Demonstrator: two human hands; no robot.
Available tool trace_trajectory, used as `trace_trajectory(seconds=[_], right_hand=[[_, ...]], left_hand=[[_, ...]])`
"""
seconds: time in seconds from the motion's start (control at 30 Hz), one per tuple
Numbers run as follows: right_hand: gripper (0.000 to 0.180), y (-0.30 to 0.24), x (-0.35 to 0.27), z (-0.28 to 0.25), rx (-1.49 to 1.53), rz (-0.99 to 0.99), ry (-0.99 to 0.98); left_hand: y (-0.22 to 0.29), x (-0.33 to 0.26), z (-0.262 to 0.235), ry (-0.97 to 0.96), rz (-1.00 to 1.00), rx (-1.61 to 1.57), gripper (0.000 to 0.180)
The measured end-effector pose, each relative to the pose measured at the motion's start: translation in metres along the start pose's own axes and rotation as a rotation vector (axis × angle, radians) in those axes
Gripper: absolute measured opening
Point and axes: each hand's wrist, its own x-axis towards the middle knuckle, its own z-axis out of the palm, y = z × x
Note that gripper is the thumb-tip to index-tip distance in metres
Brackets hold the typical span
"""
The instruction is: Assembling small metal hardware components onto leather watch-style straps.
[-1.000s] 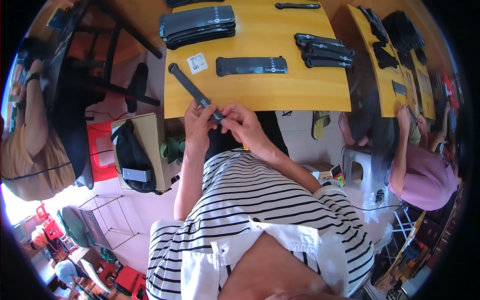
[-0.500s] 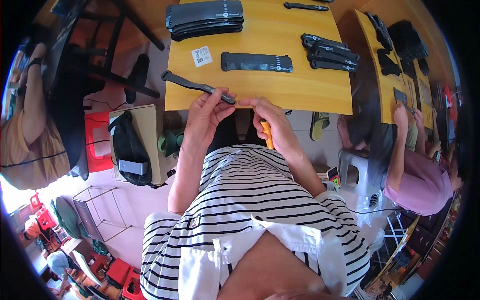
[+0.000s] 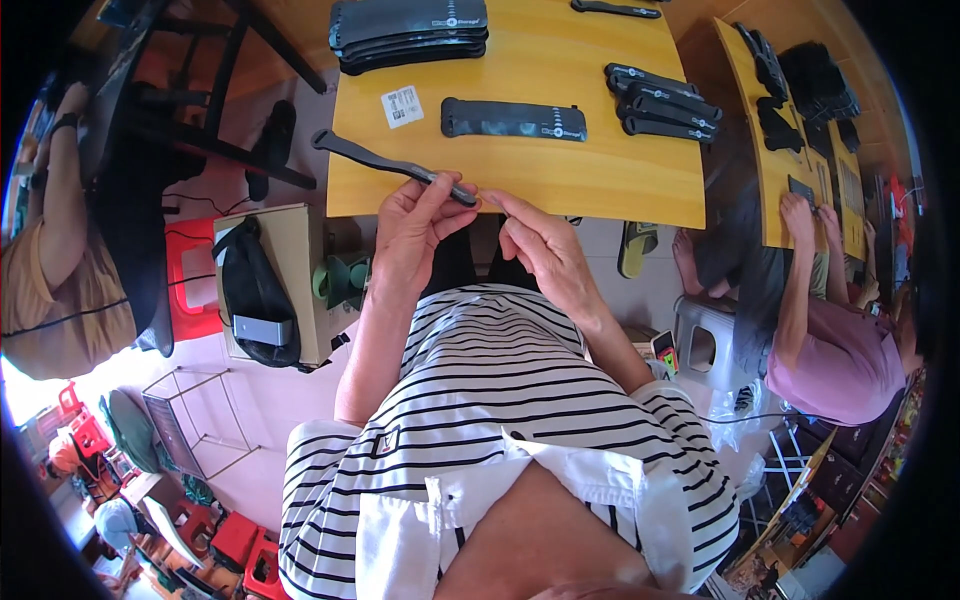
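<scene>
A long, narrow black strap of matte, rubbery-looking material (image 3: 390, 165) is gripped near its right end by the left hand (image 3: 415, 232), thumb and fingers closed around it, at the near edge of a smooth yellow wooden table (image 3: 600, 180); the strap's free end juts out to the left, past the table's corner. The right hand (image 3: 540, 245) is held just beside it, fingers drawn narrow, the forefinger tip touching the strap's end. Just beyond the hands a flat black sleeve-shaped piece (image 3: 513, 119) is laid on the tabletop, with a small white printed label (image 3: 402, 105) to its left. Farther off, a stack of wide black flat pieces (image 3: 410, 32) is seen, and to the right a cluster of slim black strips (image 3: 662, 103). Below the left hand, a black bag (image 3: 255, 295) is rested against a tan cardboard box (image 3: 300, 270)
</scene>
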Motion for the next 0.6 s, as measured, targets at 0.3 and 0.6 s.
trace_trajectory(seconds=[0.3,0.6], right_hand=[[0.043,-0.01,0.005,0.004,-0.006,0.069,-0.106],[0.044,-0.012,0.005,0.006,0.103,0.121,-0.133]], left_hand=[[-0.002,-0.001,0.007,0.078,0.069,0.052,0.021],[-0.005,-0.001,0.008,0.101,0.099,0.074,0.021]])
